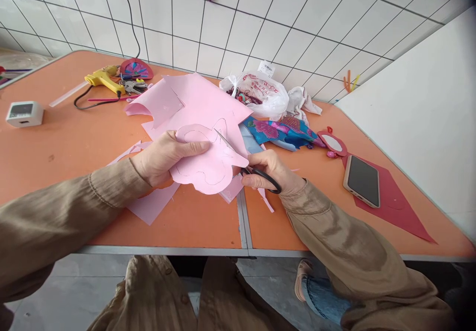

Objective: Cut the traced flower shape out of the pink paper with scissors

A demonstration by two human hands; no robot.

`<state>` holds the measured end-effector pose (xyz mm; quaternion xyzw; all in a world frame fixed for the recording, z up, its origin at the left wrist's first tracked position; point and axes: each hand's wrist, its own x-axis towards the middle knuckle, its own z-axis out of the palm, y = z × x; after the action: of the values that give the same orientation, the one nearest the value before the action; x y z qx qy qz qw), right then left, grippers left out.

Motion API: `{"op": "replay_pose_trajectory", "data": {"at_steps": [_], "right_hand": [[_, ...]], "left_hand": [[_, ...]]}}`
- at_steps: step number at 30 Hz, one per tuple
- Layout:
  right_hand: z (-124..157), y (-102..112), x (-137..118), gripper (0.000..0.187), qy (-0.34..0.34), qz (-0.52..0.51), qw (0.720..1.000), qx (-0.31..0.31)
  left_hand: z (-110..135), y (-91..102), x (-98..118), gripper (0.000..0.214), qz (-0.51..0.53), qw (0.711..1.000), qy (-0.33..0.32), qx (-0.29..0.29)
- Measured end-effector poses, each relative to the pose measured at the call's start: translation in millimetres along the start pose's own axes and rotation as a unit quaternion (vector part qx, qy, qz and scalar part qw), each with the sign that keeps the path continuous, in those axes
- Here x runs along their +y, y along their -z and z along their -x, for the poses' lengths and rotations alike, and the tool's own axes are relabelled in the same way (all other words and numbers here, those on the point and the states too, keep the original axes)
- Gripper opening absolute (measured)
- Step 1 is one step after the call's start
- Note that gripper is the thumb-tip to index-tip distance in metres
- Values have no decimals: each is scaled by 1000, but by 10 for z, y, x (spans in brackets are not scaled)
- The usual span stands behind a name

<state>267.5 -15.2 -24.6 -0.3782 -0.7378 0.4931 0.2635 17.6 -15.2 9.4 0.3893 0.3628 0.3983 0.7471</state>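
Observation:
My left hand [163,157] grips a pink paper cutout [201,165] by its left side, thumb on top. Curved outlines are drawn on the cutout, and its outer edge is wavy. In my right hand [273,169] are black-handled scissors [269,179], my fingers in the loops. One scissor blade lies across the upper right of the paper, by a drawn line; where the other blade runs is hidden. Behind the cutout lies a large pink sheet [197,95] with a curled left end. Pink scraps [156,207] rest under and beside my hands.
A yellow glue gun [104,79] with a cord lies back left, near a white charger block [25,113]. At the back are a white plastic bag [269,93] and blue floral fabric [278,131]. To the right, a phone [362,179] rests on red paper [399,207].

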Motion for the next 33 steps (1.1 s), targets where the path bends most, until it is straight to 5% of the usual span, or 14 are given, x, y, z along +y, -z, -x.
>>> {"op": "replay_pose_trajectory", "data": {"at_steps": [33], "right_hand": [[-15,-47,60,50,31,-12,999,42]], "left_hand": [[27,-104,-90,23,46,998,-19,28]]}}
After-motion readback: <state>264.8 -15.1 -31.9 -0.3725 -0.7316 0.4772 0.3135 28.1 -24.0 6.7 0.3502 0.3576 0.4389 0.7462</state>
